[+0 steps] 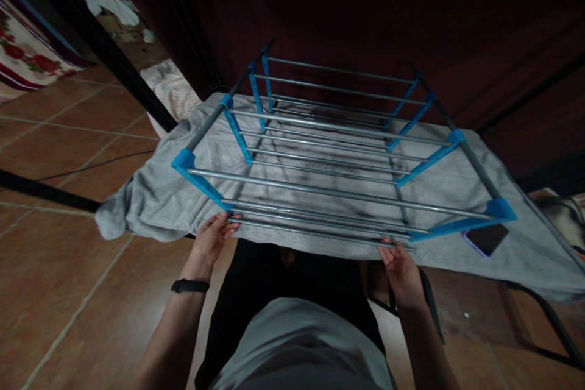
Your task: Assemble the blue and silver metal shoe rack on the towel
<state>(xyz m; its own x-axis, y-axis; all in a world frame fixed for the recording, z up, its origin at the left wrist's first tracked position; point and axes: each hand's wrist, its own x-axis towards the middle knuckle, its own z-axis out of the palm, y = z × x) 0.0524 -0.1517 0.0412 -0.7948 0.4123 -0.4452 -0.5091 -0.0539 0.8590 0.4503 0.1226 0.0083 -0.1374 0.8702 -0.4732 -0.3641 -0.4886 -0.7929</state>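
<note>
A rack (338, 192) of grey metal rods and blue plastic side brackets stands on a grey cloth-covered table. Along its lower near side runs a thin metal rod (315, 233). My left hand (214, 239), with a black band on the wrist, has its fingers closed at the rod's left end, by the foot of a blue bracket (208, 189). At the right end of the same rod, my right hand (398, 265) grips with thumb and fingertips. Whether this rod is joined to the rack at its ends I cannot tell.
The grey cloth (150, 186) hangs over the table's edges. A phone (487, 239) lies on it near the right bracket. Behind is a dark red curtain (356, 6). Black metal bars (46, 192) stand at the left, and a chair frame (555, 323) is at the lower right.
</note>
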